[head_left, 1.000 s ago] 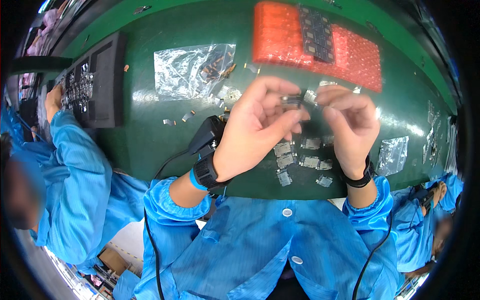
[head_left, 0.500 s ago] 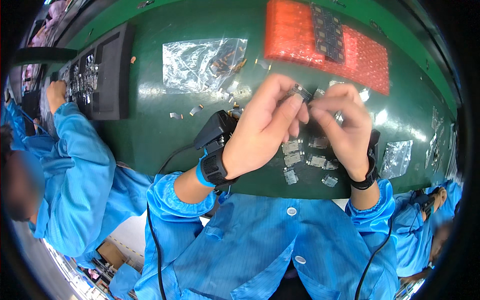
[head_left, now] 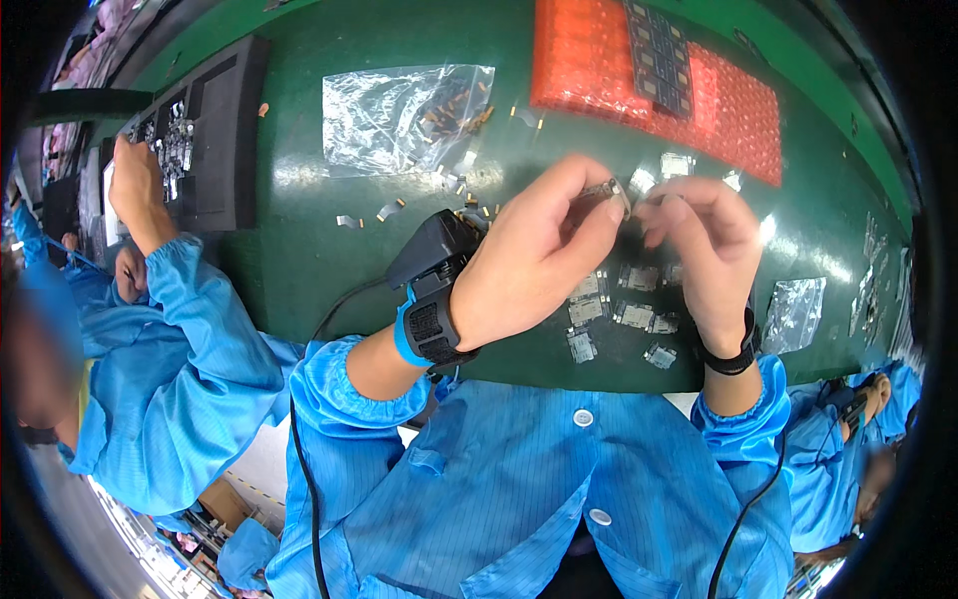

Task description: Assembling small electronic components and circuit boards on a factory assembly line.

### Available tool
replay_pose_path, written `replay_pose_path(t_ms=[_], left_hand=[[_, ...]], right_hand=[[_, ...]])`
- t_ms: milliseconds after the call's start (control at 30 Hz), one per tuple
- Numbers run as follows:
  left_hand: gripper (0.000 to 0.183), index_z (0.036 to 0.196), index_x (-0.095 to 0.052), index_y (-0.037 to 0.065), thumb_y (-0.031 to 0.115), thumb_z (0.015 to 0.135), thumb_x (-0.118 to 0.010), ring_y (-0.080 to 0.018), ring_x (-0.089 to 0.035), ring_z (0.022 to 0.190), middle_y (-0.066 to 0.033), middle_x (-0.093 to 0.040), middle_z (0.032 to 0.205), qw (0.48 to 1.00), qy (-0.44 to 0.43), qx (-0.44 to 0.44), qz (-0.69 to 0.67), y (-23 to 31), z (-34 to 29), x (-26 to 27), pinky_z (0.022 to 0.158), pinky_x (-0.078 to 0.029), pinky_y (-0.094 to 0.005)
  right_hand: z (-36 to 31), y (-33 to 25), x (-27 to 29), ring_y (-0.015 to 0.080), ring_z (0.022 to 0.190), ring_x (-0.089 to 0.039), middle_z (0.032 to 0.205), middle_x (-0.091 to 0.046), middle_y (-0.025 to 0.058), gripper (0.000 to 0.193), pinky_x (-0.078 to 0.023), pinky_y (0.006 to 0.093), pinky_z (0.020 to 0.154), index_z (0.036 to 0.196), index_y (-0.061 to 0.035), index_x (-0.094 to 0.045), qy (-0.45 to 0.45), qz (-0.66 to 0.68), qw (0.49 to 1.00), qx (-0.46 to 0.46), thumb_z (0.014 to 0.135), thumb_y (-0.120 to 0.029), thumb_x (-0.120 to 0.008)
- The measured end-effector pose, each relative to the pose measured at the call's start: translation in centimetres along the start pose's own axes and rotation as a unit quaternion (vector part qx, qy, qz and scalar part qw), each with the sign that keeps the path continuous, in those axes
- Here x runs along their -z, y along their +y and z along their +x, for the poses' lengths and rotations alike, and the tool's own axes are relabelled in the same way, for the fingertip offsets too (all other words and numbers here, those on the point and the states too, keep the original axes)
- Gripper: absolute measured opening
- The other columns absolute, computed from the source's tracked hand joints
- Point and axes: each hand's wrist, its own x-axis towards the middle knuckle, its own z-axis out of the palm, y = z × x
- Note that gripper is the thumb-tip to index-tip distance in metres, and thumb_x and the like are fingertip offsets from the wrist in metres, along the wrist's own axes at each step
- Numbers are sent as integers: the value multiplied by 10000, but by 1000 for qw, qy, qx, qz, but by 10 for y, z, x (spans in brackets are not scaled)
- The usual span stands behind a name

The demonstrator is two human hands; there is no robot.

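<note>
Between the thumb and index finger of my left hand [head_left: 534, 255] is a small circuit board [head_left: 602, 190], mostly covered by the fingers. Just to its right, my right hand [head_left: 711, 235] has thumb and fingertips drawn together, a little blurred; what they pinch, if anything, I cannot make out. Below the hands, several small circuit boards [head_left: 636, 315] with silvery parts lie on the green table [head_left: 289, 270]. More boards [head_left: 676, 165] lie beyond my right fingers. Small flex cables [head_left: 391, 210] are scattered left of my left hand.
A clear plastic bag [head_left: 374, 120] with flex cables lies at the far left. Red bubble wrap [head_left: 589, 80] with a dark board panel [head_left: 659, 60] on it is at the back. Another clear bag [head_left: 795, 314] lies right. At left, a co-worker's hand [head_left: 138, 190] reaches over a black foam tray [head_left: 225, 140].
My right hand has shifted slightly right, away from the left fingers. My left hand has tilted the board. The co-worker's hand has moved nearer, and a second hand of theirs shows.
</note>
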Motion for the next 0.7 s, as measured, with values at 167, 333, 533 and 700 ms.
replay_pose_path(t_ms=[167, 333, 533, 700], left_hand=[[139, 1073, -484, 23, 85, 950, -467, -13, -395, 591, 25, -474, 793, 997, -5, -57, 55, -8, 3, -1, 513, -337, -179], [186, 1127, -443, 23, 97, 957, -454, -6, -352, 589, 26, -475, 837, 999, 18, 13, 39, -4, 0, -4, 505, -300, -181], [220, 1151, -416, 32, 89, 949, -483, -13, -431, 734, -3, -521, 924, 996, 24, -33, 75, -11, 1, -3, 613, -370, -178], [212, 1138, -422, 32, 65, 941, -492, -35, -478, 848, -25, -534, 981, 996, 17, -28, 78, -8, 0, -4, 712, -407, -195]], right_hand=[[-1, -1, -2, 99, 741, -622, 852, -656, 83, 91, -497, 208, 616, 950, 31, -603, 18, 23, 1000, -7, 864, 2, -606], [0, 2, -1, 76, 691, -593, 830, -646, 68, 72, -477, 198, 581, 919, 25, -592, 10, 15, 1000, 10, 864, -16, -617], [1, 2, -2, 59, 687, -571, 793, -615, 34, 53, -448, 183, 581, 878, 15, -583, 17, -6, 1000, -14, 861, -16, -623], [2, 1, -3, 57, 700, -567, 772, -597, 18, 55, -438, 189, 604, 834, 4, -576, 13, -24, 1000, 7, 854, -9, -627]])
